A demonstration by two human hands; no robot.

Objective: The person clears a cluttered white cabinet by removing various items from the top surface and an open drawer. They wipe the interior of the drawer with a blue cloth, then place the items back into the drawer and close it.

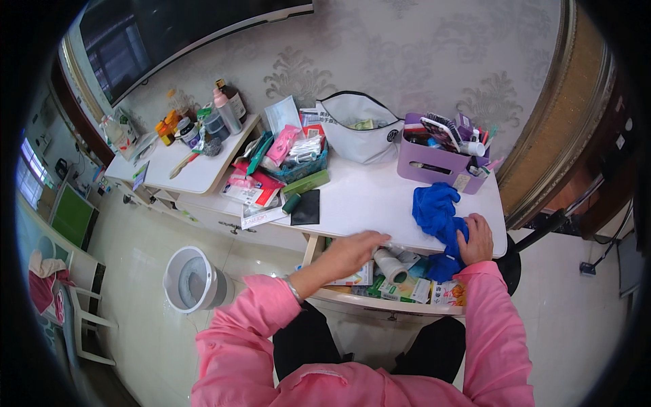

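Observation:
My left hand (356, 254) is over the open drawer (376, 305), its fingertips near the tabletop's front edge, by a roll of whitish material (390, 266); whether it holds anything is hard to tell. On the right, my right hand (476, 238) rests on the tabletop against a crumpled blue cloth (438, 209). The cloth hangs over the front edge into the drawer. Boxes and packets fill the drawer below both hands. Behind the cloth stands a purple plastic organizer (432, 165) holding a hairbrush, tubes and pens.
A white zip pouch (356, 137) stands open at the wall. Left of it are a blue basket (305, 170) of cotton swabs and packets, a green thread spool (291, 203) and a black square item (305, 207). Bottles stand farther left. A white bucket (189, 280) of water is on the floor.

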